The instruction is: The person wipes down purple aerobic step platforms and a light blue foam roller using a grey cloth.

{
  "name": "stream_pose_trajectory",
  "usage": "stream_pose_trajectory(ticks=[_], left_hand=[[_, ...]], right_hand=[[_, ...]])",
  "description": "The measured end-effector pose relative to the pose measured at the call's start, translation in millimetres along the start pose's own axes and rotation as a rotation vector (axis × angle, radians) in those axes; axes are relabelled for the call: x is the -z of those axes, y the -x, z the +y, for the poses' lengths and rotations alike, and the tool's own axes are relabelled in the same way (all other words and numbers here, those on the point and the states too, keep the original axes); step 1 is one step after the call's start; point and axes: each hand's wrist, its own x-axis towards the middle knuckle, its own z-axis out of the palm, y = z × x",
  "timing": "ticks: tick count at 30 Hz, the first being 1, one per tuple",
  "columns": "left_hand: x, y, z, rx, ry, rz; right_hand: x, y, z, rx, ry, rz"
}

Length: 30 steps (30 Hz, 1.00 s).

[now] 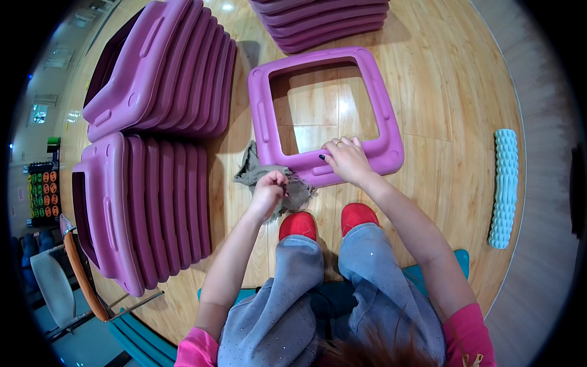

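A square purple plastic frame [390, 119] with an open middle lies on the wood-look floor before me. My right hand [349, 158] grips its near rim, with the fingers over the inner edge. A frayed grey cloth [298, 195] is bunched in my left hand [269, 191] by the frame's near left corner. Part of the cloth hangs loose below that hand, and another part reaches up along the frame's left side. My fingers hide some of the cloth. Both red shoes [298, 225] are just short of the frame.
Two stacks of similar purple frames, one far left [183, 69] and one near left [156, 206], stand beside me. Another purple stack [325, 20] is beyond the frame. A bumpy pale teal foam roller [503, 188] lies at right. A chair with an orange armrest [82, 275] stands lower left.
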Motion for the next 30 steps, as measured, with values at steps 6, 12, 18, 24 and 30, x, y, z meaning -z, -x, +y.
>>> stream_pose_trajectory(ticks=[6,12,18,24,30], left_hand=[[-13,20,-46,-0.535,-1.553,0.045],[-27,12,-56,-0.559,-1.828,-0.214],[23,14,-58,-0.535,-1.930,-0.106],[39,28,-55,-0.620,-1.931,0.056],[47,22,-57,-0.664,-2.025,0.018]], right_hand=[[-2,1,1,0.005,0.000,0.015],[-5,1,3,0.017,0.022,0.040],[-5,1,3,0.029,-0.005,0.057],[-5,1,4,0.015,0.000,0.029],[-2,1,2,0.010,-0.015,0.020]])
